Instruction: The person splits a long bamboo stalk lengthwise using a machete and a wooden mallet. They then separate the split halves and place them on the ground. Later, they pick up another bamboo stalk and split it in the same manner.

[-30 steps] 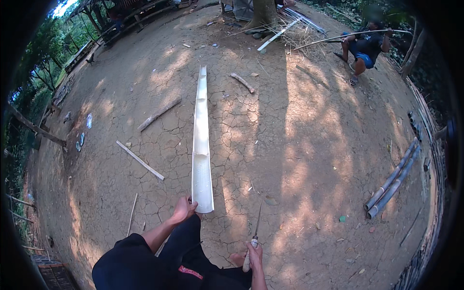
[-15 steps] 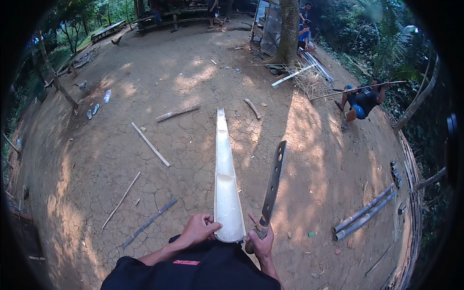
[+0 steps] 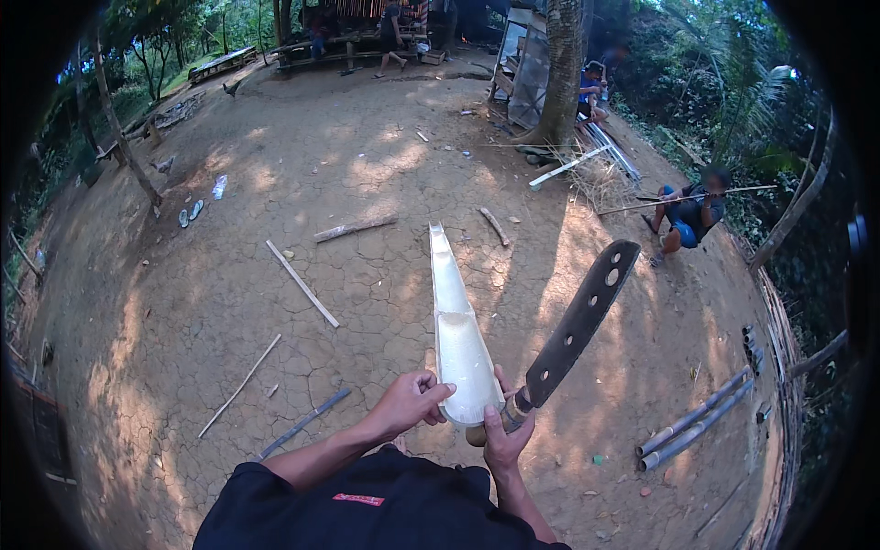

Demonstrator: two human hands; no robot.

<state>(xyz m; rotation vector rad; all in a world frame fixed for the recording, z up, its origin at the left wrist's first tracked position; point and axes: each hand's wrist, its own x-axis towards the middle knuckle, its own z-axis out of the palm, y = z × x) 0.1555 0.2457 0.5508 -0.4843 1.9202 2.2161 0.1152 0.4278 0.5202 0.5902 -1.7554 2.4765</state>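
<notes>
A long split half of bamboo (image 3: 469,367) points away from me, its pale hollow side up with node walls across it. My left hand (image 3: 408,408) pinches its left edge near the close end, thumb on top. My right hand (image 3: 510,442) is closed round the wooden handle of a machete (image 3: 577,330) and also rests against the bamboo's right edge. The machete's dark, broad blade has a row of holes and leans up to the right, clear of the bamboo. The handle's butt pokes out beneath the bamboo's close end.
Cracked bare earth surrounds me. Sticks (image 3: 302,283) and a short log (image 3: 356,229) lie ahead, two bamboo poles (image 3: 697,423) to the right. A person (image 3: 694,215) squats at right with a long pole. Beyond stand a tree trunk (image 3: 561,78) and more people.
The bamboo's close end has come up and away from my body, both hands moving with it. The machete has swung over to the right, its blade turned to show its broad face.
</notes>
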